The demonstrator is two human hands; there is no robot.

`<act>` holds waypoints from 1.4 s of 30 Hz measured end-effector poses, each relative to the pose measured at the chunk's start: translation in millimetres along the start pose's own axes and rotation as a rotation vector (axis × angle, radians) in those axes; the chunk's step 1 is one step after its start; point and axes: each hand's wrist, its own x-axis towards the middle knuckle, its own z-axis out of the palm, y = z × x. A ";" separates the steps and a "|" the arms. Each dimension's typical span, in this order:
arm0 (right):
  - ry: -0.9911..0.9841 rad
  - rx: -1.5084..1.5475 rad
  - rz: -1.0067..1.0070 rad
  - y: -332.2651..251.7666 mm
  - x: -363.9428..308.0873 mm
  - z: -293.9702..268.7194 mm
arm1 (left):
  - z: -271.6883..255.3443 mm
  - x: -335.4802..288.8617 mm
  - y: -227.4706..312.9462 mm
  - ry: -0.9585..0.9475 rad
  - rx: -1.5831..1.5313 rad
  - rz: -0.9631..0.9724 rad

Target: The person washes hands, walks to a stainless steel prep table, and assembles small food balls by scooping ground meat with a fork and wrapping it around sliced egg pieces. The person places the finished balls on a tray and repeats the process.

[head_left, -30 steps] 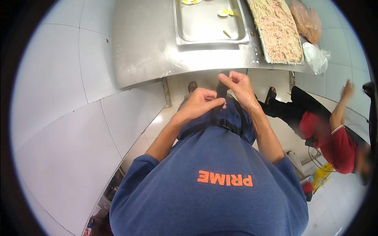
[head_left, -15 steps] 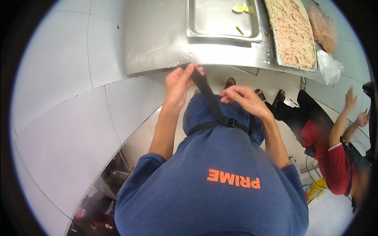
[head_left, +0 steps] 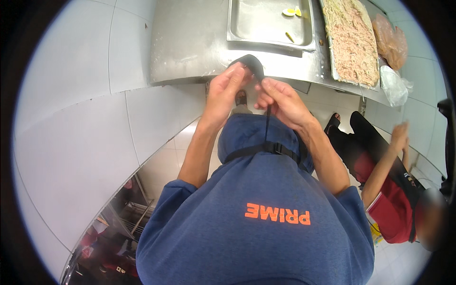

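Note:
A black webbing strap runs up from the buckle of a belt around my waist and arches between my hands. My left hand pinches its free end side. My right hand grips the strap a little farther along, thumb against fingers. Both hands are in front of my body, just short of the steel table's near edge. The belt lies across my dark blue shirt.
On the steel table stands a metal pan with cut boiled egg pieces. To its right are a tray of pinkish spread and plastic bags. A person in red stands at the right; a wire rack is lower left.
My right hand has moved up and taken hold of the strap, which now bends into an arch between my hands. The other person's hands have come together.

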 end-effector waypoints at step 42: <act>0.028 0.374 -0.217 -6.9 -3.8 -7.8 | 3.4 -7.8 -40.3 -0.461 -0.031 -0.500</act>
